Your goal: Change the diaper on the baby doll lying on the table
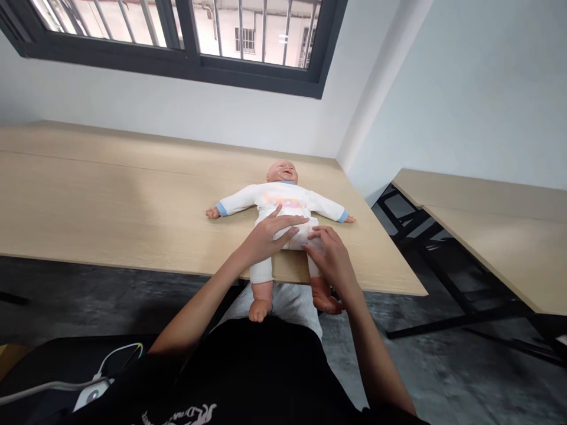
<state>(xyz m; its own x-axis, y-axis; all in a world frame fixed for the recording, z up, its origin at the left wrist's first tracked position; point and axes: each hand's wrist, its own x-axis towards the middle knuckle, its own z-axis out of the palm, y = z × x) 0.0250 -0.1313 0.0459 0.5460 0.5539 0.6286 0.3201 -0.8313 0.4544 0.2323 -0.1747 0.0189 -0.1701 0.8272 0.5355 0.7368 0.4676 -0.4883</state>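
A baby doll (284, 195) lies on its back on the table (177, 218), head toward the wall and arms spread wide. It wears a white top with blue cuffs and a faded print on the chest, plus white leggings. A white diaper (297, 241) appears to cover its hips, partly hidden by my hands. My left hand (273, 233) rests over the doll's belly and hip, fingers stretched out. On the other hip, my right hand (330, 251) has its fingers bent and apart, the tips at the diaper's side. The doll's bare feet hang past the table's front edge.
A second table (496, 236) with black folding legs stands at the right, across a gap. Behind the doll rises a white wall below a barred window (257, 35). At lower left, a white power strip (94, 394) with cables lies on a black seat.
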